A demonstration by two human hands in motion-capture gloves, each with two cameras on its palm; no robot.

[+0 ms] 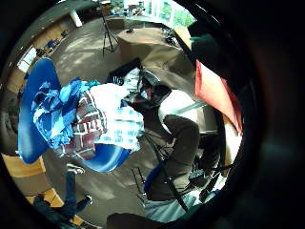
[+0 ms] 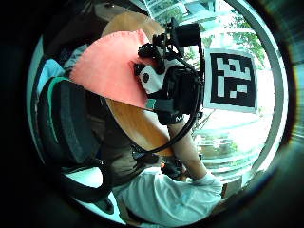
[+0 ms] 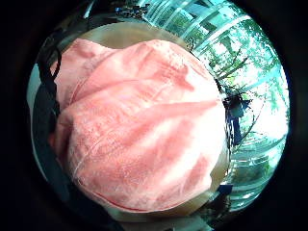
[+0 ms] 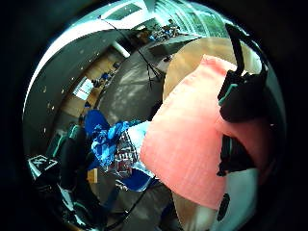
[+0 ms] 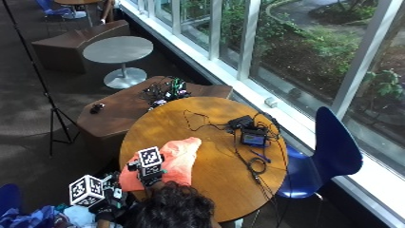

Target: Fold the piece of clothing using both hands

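While lying half-folded at the near left edge of the round wooden table (image 5: 215,175), salmon-pink garment (image 5: 177,159) reads as mid-fold, one end trailing toward table centre. Right hand (image 5: 150,176) set on near end of cloth; fingers not discernible, grip cannot be told. Left hand (image 5: 104,202) off the table at near left, apart from cloth; finger state likewise cannot be told. Next move, by judgement: left hand back onto cloth, far end drawn over near. Right little-finger palm view: rumpled layers and creases, unseen from outside. Left little-finger palm view: blue chair (image 1: 33,114) heaped with other clothes (image 1: 90,119), barely visible elsewhere.
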